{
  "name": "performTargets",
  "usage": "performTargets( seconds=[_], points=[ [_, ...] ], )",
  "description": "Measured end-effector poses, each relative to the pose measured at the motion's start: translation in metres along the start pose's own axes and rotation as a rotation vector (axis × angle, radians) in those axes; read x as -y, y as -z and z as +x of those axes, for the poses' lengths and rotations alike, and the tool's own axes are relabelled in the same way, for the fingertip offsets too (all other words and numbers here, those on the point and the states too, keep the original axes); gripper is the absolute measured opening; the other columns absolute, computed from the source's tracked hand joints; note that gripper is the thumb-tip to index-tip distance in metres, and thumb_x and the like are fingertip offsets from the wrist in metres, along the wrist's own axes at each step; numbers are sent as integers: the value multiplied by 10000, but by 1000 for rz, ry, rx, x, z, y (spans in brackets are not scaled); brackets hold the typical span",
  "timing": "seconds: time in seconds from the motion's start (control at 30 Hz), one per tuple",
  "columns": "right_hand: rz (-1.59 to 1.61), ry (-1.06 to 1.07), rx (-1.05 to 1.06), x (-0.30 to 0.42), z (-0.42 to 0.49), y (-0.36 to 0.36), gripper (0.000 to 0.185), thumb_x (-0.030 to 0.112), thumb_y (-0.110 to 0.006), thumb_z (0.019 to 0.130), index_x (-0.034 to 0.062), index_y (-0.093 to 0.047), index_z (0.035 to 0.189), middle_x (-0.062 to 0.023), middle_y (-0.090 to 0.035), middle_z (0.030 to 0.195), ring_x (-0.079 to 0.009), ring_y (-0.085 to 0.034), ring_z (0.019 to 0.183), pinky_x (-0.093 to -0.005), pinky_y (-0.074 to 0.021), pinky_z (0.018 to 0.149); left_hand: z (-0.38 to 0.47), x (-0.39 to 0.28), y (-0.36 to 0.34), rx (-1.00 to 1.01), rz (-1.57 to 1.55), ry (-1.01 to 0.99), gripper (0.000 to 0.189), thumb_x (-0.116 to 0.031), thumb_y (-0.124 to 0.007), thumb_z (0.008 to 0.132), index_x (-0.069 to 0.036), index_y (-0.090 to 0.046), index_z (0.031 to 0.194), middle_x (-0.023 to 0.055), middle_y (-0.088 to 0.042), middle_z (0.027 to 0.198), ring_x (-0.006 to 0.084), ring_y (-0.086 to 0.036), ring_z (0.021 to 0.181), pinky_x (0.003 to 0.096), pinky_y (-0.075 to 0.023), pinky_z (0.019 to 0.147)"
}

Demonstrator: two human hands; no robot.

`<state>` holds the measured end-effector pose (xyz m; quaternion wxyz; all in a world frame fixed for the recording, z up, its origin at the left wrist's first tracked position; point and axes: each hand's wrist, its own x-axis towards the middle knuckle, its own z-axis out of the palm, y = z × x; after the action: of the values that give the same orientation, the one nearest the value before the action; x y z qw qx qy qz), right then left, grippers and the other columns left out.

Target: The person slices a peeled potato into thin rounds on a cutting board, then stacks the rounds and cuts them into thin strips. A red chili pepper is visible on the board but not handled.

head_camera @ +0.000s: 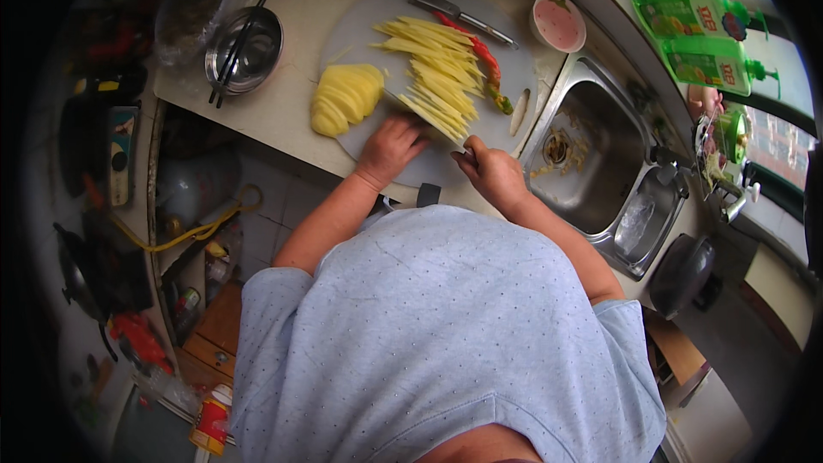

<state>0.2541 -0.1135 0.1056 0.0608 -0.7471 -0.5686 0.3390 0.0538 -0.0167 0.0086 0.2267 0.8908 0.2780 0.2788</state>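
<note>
My right hand [494, 170] grips the handle of a kitchen knife, whose blade [393, 98] slants up and left across a round, pale cutting board [350, 19]. Bent fingers of my left hand [389, 148] rest on the board close against the near side of the blade; whatever lies beneath them is hidden. Beyond the blade is a pile of thin yellow strips [443, 74], seemingly potato. Overlapping potato slices [347, 99] lean in a stack at the board's left edge. On the far side lie a red chili pepper [488, 64] and a metal peeler [460, 15].
Right of the board, a steel sink [595, 161] holds peelings around its drain. A pink bowl [558, 22] stands behind it, and green pump bottles [704, 64] line the sill. Black chopsticks [241, 45] lie across a steel bowl [260, 51] at left.
</note>
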Motion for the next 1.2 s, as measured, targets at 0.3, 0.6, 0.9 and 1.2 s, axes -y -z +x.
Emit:
performTargets(
  seconds=[0.3,0.6,0.9,1.2],
  points=[
    [-10,-37,96,-4,-21,19,297,372,-606,970,88,-526,1000,-157,-678,809,-392,-657,791,-494,-502,679,1,-2,0,-30,-58,6,280,-137,-744,816,-61,-681,1078,90,-642,1114,286,-606,1037,376,-518,901],
    [38,21,-13,-5,-12,5,294,370,-628,969,94,-544,1023,-143,-656,749,-392,-640,731,-488,-482,621,3,-4,5,-15,-22,-19,245,-132,-734,823,-56,-681,1050,86,-646,1104,275,-608,1039,367,-515,896],
    [32,34,-10,-4,-6,-3,296,365,-642,962,93,-547,1029,-138,-634,701,-384,-628,690,-477,-476,598,-1,-5,6,6,26,-34,238,-122,-732,821,-59,-690,1046,82,-649,1093,272,-612,1014,369,-522,887],
    [34,1,46,-7,-20,4,303,372,-643,961,93,-553,1037,-137,-644,722,-379,-634,701,-464,-489,614,-4,-4,3,-25,-26,-17,237,-107,-733,826,-61,-701,1056,77,-659,1072,272,-620,1005,367,-528,868]
  ],
)
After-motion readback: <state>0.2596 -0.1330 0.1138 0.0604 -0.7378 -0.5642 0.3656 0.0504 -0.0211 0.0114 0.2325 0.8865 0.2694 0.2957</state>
